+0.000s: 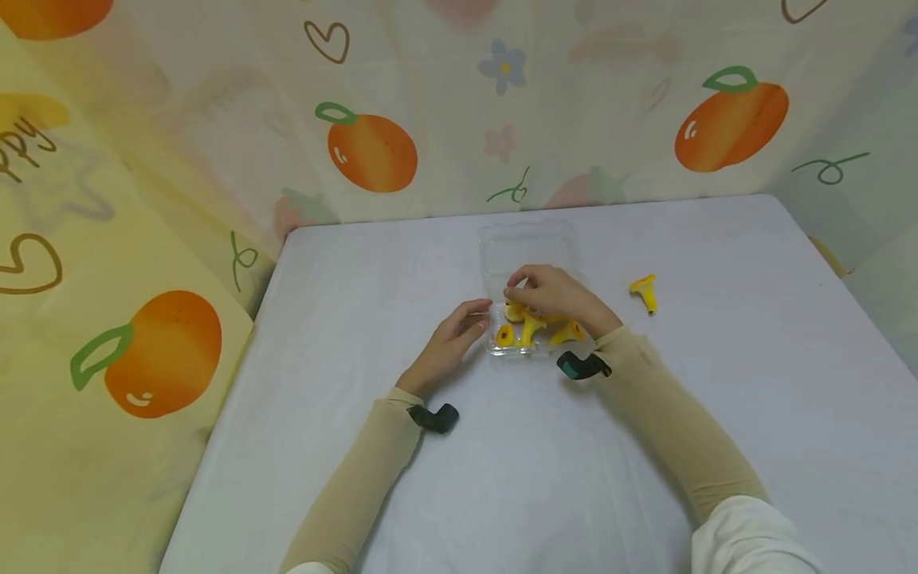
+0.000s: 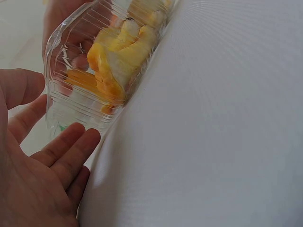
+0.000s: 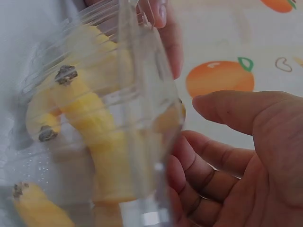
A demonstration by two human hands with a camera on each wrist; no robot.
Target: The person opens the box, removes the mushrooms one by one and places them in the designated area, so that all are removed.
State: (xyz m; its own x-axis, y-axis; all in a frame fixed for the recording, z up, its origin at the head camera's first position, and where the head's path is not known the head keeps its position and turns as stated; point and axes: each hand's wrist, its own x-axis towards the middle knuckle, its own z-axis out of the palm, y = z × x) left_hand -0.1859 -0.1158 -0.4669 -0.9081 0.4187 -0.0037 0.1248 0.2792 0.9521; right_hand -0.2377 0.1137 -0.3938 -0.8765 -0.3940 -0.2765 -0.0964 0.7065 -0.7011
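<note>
A clear plastic clamshell box (image 1: 502, 352) sits on the white table, holding several yellow trumpet-shaped mushrooms (image 1: 529, 328). My left hand (image 1: 459, 331) is at the box's left side, its fairly straight fingertips (image 2: 90, 137) right at the ribbed wall. Over the box, my right hand (image 1: 552, 291) has its fingertips just above a mushroom at the left. In the right wrist view a gap shows between the thumb (image 3: 222, 111) and the loosely bent fingers, and a mushroom (image 3: 170, 118) lies close to them, partly behind the blurred plastic wall.
One more yellow mushroom (image 1: 645, 293) lies on the table to the right of the box. The box's clear lid (image 1: 527, 243) is folded back towards the far table edge. Behind the table hangs a curtain (image 1: 445, 72) printed with oranges.
</note>
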